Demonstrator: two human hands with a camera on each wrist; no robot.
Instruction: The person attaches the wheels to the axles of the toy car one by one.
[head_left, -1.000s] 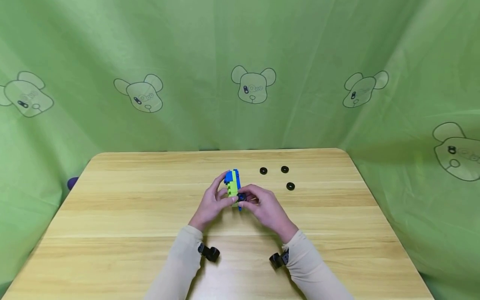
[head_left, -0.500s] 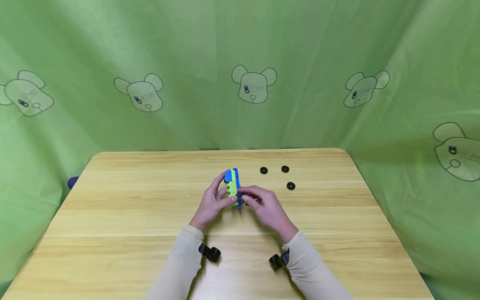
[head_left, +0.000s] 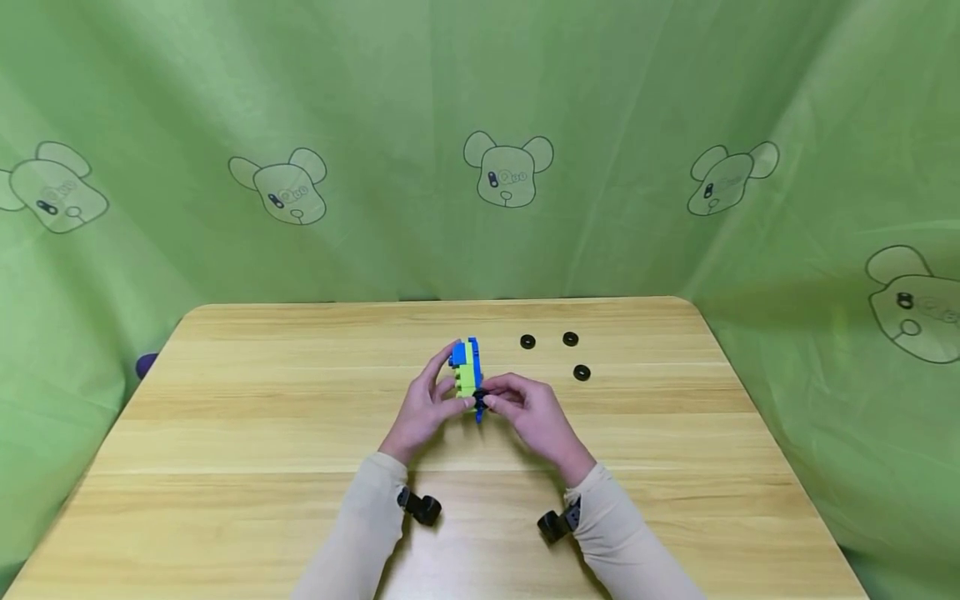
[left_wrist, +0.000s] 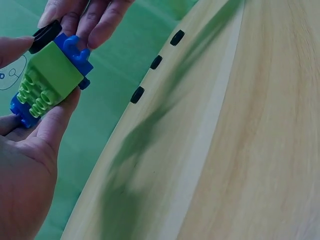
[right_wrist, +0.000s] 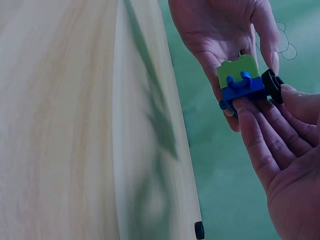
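Observation:
A toy car built of lime green and blue bricks is held up over the table by my left hand, fingers on its far side and thumb close to its near end. Green studs and a blue hook show on it in the left wrist view. At the car's side sits a black tyre, which my right hand holds with its thumb on the outer face. Other fingers of this hand reach under the blue base in the right wrist view. The left thumb tip is right at the tyre's rim.
Three loose black tyres lie at the back right of the wooden table: one tyre nearer the middle, a second tyre beside it, a third tyre closer to me. A green curtain surrounds the table's far side.
The right hand has brought the black tyre slightly left, against the side of the car, and its thumb has moved onto the tyre's face. The left hand stays nearly still.

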